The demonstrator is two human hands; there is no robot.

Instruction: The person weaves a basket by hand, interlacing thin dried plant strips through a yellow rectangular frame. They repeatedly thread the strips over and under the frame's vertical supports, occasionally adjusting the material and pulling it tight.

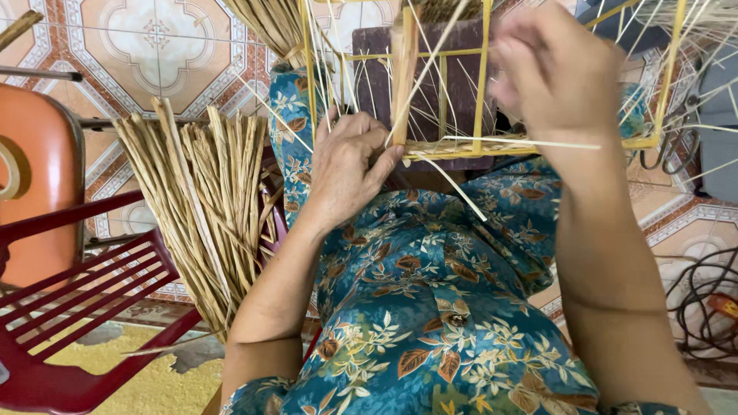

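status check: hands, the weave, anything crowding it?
Left hand pinching flat straw strip against yellow wire frame. Right hand blurred, raised at frame. Loose thin strands crossing the work; straw bundle beside left arm.

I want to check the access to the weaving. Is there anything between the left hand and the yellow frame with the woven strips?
Nothing visible does. The left hand already touches the woven strips at the lower bar of the yellow frame, thumb on the weave. The right hand is blurred above the same bar.

Left hand [346,165] pinches, fingers curled; right hand [553,73] raised, blurred.
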